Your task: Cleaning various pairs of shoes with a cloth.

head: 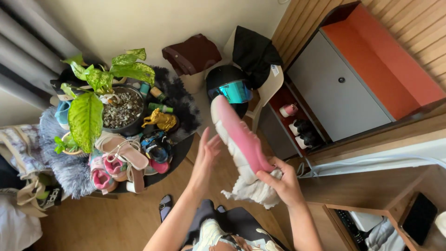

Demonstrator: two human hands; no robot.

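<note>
We are looking down from head height into a room with a wooden floor [125,218]. The largest thing is a low cabinet [339,93] at the right, grey-doored with an orange top, set against a slatted wooden wall. Below its door an open shelf [297,123] holds small pairs of shoes. Left of it stands a pale chair [272,83] carrying a black helmet with a mirrored blue-green visor [231,89] and a black garment [254,51]. At the left, a round dark table [174,151] is crowded: a potted plant with big green leaves [100,90], a gold figurine [160,120], small bottles, and pink and beige sandals [118,160] heaped at its near edge.

In the middle we hold up a pink sneaker with a white sole [238,139]. Its long axis runs on a slant, one end up and to the left, near the helmet, the other end down and to the right. Our right hand [283,183] is closed around that lower end, fingers curled over the pink upper, with a white cloth [253,190] bunched against the shoe under the same grip. Our left hand [204,160] is open, fingers straight and pointing up, just left of the shoe's middle; we cannot tell whether the fingertips touch the sole.

The shoe lies to the right of the open hand, and the right hand is the nearer one, already gripping it. Open room lies below and to the left over the bare floor; the table edge is near on the left, the chair and helmet close behind the raised end.
</note>
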